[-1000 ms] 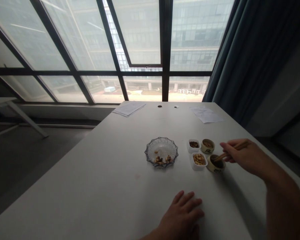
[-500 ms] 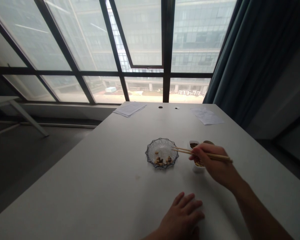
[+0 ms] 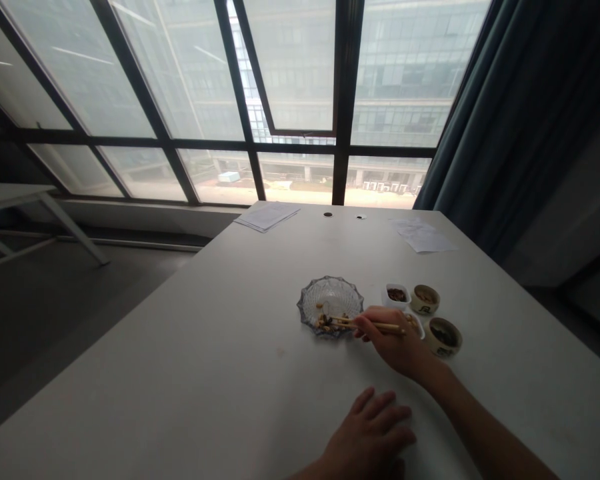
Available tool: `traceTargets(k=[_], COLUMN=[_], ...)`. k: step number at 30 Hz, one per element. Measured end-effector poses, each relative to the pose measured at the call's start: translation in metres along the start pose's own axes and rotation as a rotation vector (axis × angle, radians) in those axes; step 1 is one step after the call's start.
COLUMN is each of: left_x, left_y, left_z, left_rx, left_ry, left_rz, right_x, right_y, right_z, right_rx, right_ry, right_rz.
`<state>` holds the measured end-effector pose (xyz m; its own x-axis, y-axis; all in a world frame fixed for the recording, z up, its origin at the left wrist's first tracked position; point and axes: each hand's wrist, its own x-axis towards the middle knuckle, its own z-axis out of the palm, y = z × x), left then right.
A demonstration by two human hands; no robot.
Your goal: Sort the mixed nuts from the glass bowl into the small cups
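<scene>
My right hand [image 3: 391, 341] grips a pair of wooden chopsticks [image 3: 375, 326], pointing left. Their tips reach into a scalloped clear glass bowl [image 3: 331, 291], among small brown and dark pieces [image 3: 325, 323] in its near part; whether a piece is pinched I cannot tell. Flat on the table, fingers spread, rests my left hand [image 3: 367, 437], holding nothing. Beside the right hand stand a white square dish [image 3: 397, 305] with dark bits and another white dish [image 3: 416, 323] with yellowish pieces, partly hidden by the hand. Two round cream cups [image 3: 425, 309] [image 3: 445, 347] stand just right of these.
Everything stands on a long white table [image 3: 220, 347]. Papers lie at its far left [image 3: 267, 217] and a further sheet [image 3: 425, 236] at its far right. Two round cable holes [image 3: 329, 215] sit near the far edge. Windows rise behind, and a dark blue curtain [image 3: 475, 133] hangs at right.
My right hand has moved left and down, bringing the chopstick tips from the bowl's right rim to the pieces inside. The dishes and cups now show more. My left hand stays put.
</scene>
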<state>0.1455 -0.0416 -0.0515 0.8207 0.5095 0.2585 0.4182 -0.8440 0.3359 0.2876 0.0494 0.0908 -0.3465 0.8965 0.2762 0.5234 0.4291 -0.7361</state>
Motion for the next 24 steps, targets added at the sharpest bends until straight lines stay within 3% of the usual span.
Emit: traceTargets(k=[24], left_x=[-0.0012], left_y=[-0.0012], left_z=[0.002], left_rx=[0.019], left_ry=[0.023], left_rz=[0.01], right_x=[0.0036], right_y=[0.0072], right_z=[0.0098], right_rx=[0.09], right_ry=[0.047], right_rz=[0.013])
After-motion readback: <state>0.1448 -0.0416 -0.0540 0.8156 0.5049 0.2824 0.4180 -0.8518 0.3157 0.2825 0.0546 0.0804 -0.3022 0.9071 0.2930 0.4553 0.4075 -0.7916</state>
